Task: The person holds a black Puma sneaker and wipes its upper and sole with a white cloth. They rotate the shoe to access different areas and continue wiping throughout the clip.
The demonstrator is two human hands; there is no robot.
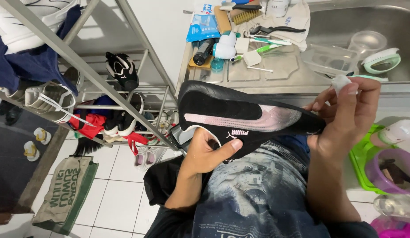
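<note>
Cleaning of a black suede shoe [240,115] is the step in hand, judged from the grip and the pad. The shoe lies on its side across the centre of the frame, its pale pink side stripe facing up, heel at left and toe at right. The left hand [209,152] supports it from below, thumb laid over the collar, fingers curled under and grasping the upper. The right hand [346,112] steadies the toe end while its fingertips pinch a small white pad [341,82] just above the toe. The next move would call for a firm hold on the shoe and the pad laid flat on the stripe, which looks damp or foamy near the toe.

Above the shoe, a steel counter [275,75] carries brushes, a dark bottle, a white bottle and a blue packet. At upper right, a clear plastic tub [328,59] and a clear cup [367,43] sit at the sink edge; whether they hold liquid cannot be told. A green-and-white brush [381,61] lies beside them. At the right edge, a purple bowl [390,169] rests on a green tray [361,165] and holds a dark object. At left, a metal rack [103,83] holds other shoes.
</note>
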